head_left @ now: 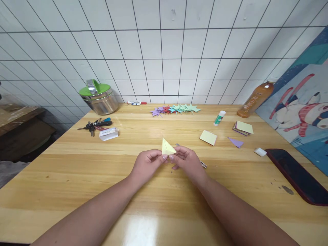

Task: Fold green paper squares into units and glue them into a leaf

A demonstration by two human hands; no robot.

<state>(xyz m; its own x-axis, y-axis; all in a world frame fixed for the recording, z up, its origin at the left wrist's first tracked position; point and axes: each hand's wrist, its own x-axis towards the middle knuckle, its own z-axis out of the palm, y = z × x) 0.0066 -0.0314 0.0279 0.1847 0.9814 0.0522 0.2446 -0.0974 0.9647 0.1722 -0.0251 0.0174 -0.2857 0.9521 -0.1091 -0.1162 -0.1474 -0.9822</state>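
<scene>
A pale yellow folded paper (167,147), triangular with crease lines, is pinched at its lower edge between both hands above the middle of the table. My left hand (148,164) closes on its lower left corner with thumb and fingers. On the lower right side, my right hand (188,162) grips it the same way. Under my right hand lies a thin metallic object (203,164), mostly covered, so its kind is hidden. To the right sit a yellow sheet of square paper (208,137) and a purple folded triangle (235,142).
Along the wall runs a row of folded paper pieces (176,109) beside a marker (136,103). At left are a steel pot (102,102), keys (93,127) and a white box (109,134). A glue stick (219,118), paper stack (243,127), bottle (253,100), eraser (260,152) and phone (298,176) lie right.
</scene>
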